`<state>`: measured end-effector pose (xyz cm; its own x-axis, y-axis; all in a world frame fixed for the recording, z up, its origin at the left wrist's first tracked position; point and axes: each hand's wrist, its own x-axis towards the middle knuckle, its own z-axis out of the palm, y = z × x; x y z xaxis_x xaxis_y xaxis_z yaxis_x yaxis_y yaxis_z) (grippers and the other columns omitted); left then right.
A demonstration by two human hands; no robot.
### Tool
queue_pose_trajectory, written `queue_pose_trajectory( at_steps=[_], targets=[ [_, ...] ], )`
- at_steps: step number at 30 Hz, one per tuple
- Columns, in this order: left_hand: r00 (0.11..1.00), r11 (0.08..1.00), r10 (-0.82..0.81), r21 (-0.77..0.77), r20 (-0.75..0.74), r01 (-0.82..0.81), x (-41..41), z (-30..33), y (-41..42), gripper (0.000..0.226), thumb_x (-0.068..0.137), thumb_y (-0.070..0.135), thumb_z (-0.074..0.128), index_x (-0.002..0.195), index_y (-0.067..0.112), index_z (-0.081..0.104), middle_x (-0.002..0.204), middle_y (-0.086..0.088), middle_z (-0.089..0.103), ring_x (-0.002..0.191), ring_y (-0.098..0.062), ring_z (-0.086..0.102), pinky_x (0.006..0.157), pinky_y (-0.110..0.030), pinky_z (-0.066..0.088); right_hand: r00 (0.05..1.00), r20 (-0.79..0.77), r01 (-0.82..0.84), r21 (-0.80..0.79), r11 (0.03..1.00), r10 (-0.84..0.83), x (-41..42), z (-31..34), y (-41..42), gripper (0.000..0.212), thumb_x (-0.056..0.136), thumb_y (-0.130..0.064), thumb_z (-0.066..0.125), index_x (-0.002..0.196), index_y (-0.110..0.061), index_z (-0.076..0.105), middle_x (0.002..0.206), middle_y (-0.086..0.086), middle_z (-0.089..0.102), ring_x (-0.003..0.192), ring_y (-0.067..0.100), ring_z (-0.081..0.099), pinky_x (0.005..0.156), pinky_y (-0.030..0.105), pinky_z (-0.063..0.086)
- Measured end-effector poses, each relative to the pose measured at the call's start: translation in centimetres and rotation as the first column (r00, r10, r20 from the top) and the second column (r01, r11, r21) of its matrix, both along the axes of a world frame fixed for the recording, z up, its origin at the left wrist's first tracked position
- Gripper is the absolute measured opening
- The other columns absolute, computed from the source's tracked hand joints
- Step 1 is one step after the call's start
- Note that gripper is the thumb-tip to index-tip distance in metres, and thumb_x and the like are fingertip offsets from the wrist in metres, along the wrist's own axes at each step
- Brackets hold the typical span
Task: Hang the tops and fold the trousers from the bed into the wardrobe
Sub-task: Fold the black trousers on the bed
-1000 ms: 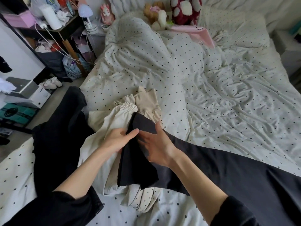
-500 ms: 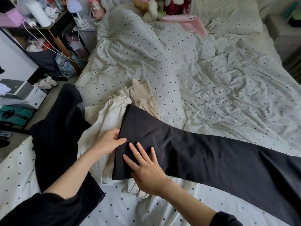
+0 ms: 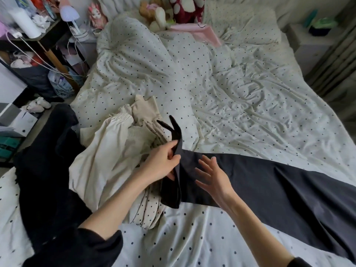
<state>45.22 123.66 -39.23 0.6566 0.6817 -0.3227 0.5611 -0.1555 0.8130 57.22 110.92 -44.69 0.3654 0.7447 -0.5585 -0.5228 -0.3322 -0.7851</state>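
Since a moment ago the left hand (image 3: 163, 162) has pinched up the dark grey smooth-fabric trousers' (image 3: 269, 187) end to fold it, while the right hand (image 3: 215, 182) hovers spread-fingered to flatten.

Trousers (image 3: 269, 189) across bed (image 3: 240, 97), right of clothes pile (image 3: 115, 151); toys (image 3: 163, 12), perhaps, behind.
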Motion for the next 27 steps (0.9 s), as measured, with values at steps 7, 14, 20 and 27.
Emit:
queue_pose_trajectory(
  at_steps=[7,14,20,27],
  targets=[
    [0.979,0.990,-0.142,-0.005,-0.145,0.143,5.1,-6.6,-5.6,0.040,0.098,0.023,0.044,0.137,0.017,0.045,0.100,0.003,0.053,0.077,-0.012,0.059,0.077,-0.023,0.051,0.902,0.432,0.056,-0.148,0.987,0.014,4.1,-1.4,-5.2,0.045,0.100,-0.028,0.042,0.144,-0.019,0.035,0.147,-0.007,0.037,0.136,0.010,0.034,0.113,0.027,0.026],
    [0.920,0.982,0.175,0.134,-0.352,-0.135,-0.1,-10.8,-0.7,0.047,0.096,0.023,0.049,0.138,0.006,0.039,0.137,-0.013,0.047,0.124,-0.027,0.047,0.106,-0.039,0.036,0.150,0.923,-0.249,-0.312,0.917,0.355,0.1,-5.3,-4.1,0.041,0.093,-0.025,0.040,0.127,-0.011,0.057,0.141,0.011,0.047,0.134,0.031,0.040,0.108,0.042,0.034],
    [0.922,0.890,0.259,-0.299,-0.289,-0.344,-0.8,-11.7,-1.3,0.025,0.089,0.014,0.061,0.112,0.006,0.062,0.109,-0.010,0.067,0.098,-0.023,0.063,0.092,-0.040,0.050,-0.081,0.854,-0.294,-0.513,0.807,0.513,0.2,-7.4,-3.8,0.043,0.080,-0.034,0.046,0.113,-0.017,0.068,0.121,0.006,0.064,0.113,0.024,0.061,0.093,0.041,0.048],
    [0.931,0.791,0.339,-0.495,-0.134,-0.359,-1.2,-6.5,-2.3,0.020,0.088,0.001,0.057,0.106,0.008,0.062,0.103,-0.009,0.069,0.089,-0.021,0.065,0.077,-0.033,0.052,0.338,0.822,-0.341,-0.347,0.874,0.458,0.5,-4.8,-5.6,0.040,0.100,-0.020,0.041,0.140,-0.016,0.043,0.153,-0.001,0.029,0.143,0.013,0.020,0.112,0.017,0.010]
  ],
)
